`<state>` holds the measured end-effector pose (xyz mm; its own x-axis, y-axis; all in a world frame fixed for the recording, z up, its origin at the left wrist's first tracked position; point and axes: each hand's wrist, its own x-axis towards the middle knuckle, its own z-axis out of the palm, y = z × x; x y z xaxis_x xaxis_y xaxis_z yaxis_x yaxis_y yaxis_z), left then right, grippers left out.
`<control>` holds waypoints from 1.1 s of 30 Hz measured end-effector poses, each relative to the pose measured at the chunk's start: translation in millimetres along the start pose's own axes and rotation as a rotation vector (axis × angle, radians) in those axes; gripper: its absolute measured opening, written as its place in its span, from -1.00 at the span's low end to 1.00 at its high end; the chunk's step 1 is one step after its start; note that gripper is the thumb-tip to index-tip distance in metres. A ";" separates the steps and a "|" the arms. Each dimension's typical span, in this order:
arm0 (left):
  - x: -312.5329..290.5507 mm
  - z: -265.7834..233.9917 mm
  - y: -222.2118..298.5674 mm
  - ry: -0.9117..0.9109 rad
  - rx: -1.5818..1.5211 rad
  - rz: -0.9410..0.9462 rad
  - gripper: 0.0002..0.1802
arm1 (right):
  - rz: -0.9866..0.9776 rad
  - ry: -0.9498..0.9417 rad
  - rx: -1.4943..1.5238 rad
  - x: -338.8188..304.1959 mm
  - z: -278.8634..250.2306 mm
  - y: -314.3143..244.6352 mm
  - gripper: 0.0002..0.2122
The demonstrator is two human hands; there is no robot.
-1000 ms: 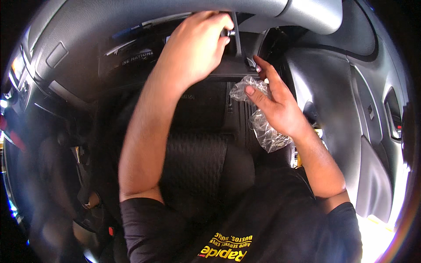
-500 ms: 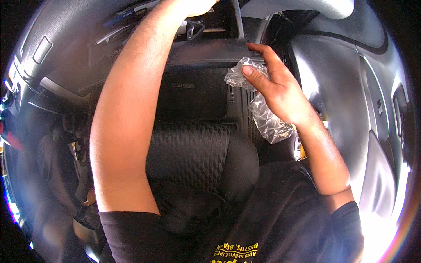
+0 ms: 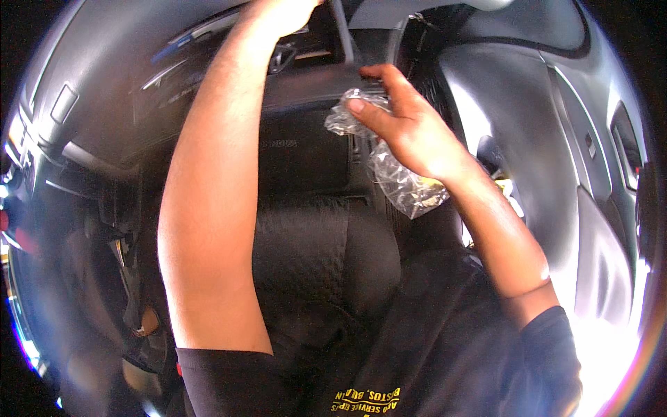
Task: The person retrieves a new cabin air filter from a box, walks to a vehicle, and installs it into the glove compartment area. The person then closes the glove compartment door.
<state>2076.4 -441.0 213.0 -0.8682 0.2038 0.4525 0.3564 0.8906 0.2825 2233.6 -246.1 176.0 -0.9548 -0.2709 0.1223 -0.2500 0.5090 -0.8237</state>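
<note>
My left hand (image 3: 290,17) reaches up to the open glove box (image 3: 313,82), and its fingers are cut off by the top edge or hidden. My right hand (image 3: 417,135) grips a crumpled clear plastic bag (image 3: 410,182). Part of the bag bunches under the thumb, and the rest hangs below the palm. Something small and yellowish shows at the bag's lower end. The index finger of that hand stretches to the right corner of the glove box, where I cannot tell if it touches.
A dark patterned car seat (image 3: 302,243) is below my arms, with a black floor mat (image 3: 306,163) beyond it. The grey door panel (image 3: 535,118) stands at the right. The dashboard (image 3: 118,76) curves across the upper left.
The view has shifted a little. My right hand and the plastic bag appear farther left, with the grip unchanged. My left hand stays up at the glove box.
</note>
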 end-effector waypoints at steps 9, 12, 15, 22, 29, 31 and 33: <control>4.2 -0.5 12.1 -0.073 -0.492 -0.216 -0.75 | 0.056 0.008 -0.100 -1.2 -2.7 -7.0 -0.36; 2.6 4.8 13.9 0.008 -0.589 -0.244 -0.83 | 0.054 0.006 -0.085 0.1 -2.9 -7.8 -0.36; 4.9 5.1 11.4 -0.018 -0.676 -0.262 -0.81 | 0.053 0.014 -0.095 0.4 -0.3 -7.5 -0.35; 5.0 5.7 -1.8 -0.002 -0.712 -0.267 -0.88 | 0.041 0.015 -0.084 0.7 3.1 -8.3 -0.34; 7.9 7.3 9.5 -0.018 -0.798 -0.189 -0.73 | 0.048 0.040 -0.096 1.3 3.2 -5.0 -0.35; 9.3 9.0 6.1 -0.012 -0.788 -0.195 -0.74 | 0.035 0.049 -0.097 0.7 3.8 -4.9 -0.36; 12.0 10.7 1.7 -0.036 -0.789 -0.191 -0.75 | 0.027 0.050 -0.076 2.0 3.8 -2.7 -0.36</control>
<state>2063.0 -432.7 209.9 -0.9444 0.1028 0.3125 0.3280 0.3654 0.8712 2232.9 -251.2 176.3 -0.9677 -0.2160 0.1296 -0.2336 0.5766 -0.7830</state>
